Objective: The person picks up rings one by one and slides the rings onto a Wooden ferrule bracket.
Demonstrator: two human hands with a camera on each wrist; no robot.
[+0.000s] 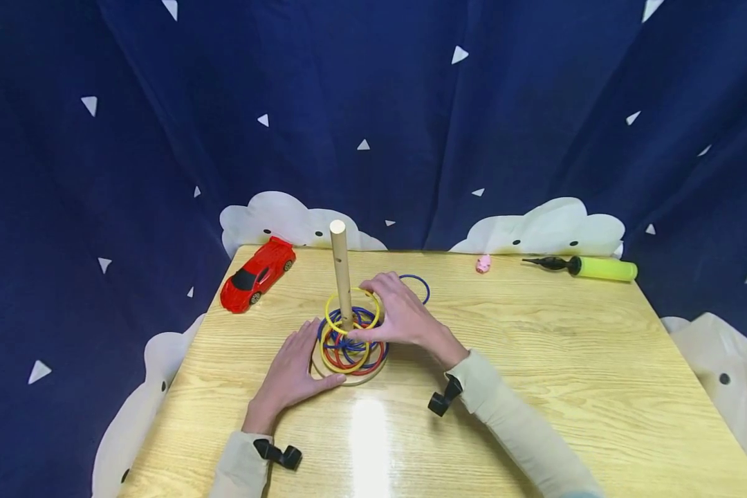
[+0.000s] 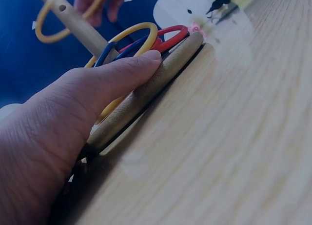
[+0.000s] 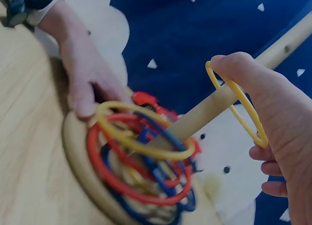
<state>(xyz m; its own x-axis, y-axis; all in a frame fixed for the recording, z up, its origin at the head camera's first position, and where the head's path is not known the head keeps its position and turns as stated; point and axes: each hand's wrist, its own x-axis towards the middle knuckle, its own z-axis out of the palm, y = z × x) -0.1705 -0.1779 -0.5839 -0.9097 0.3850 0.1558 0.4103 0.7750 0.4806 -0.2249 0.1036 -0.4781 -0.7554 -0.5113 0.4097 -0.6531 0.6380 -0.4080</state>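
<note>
A wooden peg (image 1: 339, 263) stands on a round wooden base (image 1: 348, 379) in the middle of the table. Several red, blue and yellow rings (image 1: 348, 353) lie stacked around its foot. My right hand (image 1: 398, 315) pinches a yellow ring (image 1: 326, 315) that encircles the peg just above the stack; the right wrist view shows that ring (image 3: 243, 108) held by my thumb and fingers (image 3: 282, 112). My left hand (image 1: 301, 356) lies flat on the table, fingers straight against the base's left rim (image 2: 161, 73). One blue ring (image 1: 418, 280) lies loose behind my right hand.
A red toy car (image 1: 258, 273) sits at the table's back left corner. A small pink toy (image 1: 483, 263) and a green-and-black hand pump (image 1: 588, 266) lie along the back edge. A dark blue curtain hangs behind the wooden table (image 1: 566, 387).
</note>
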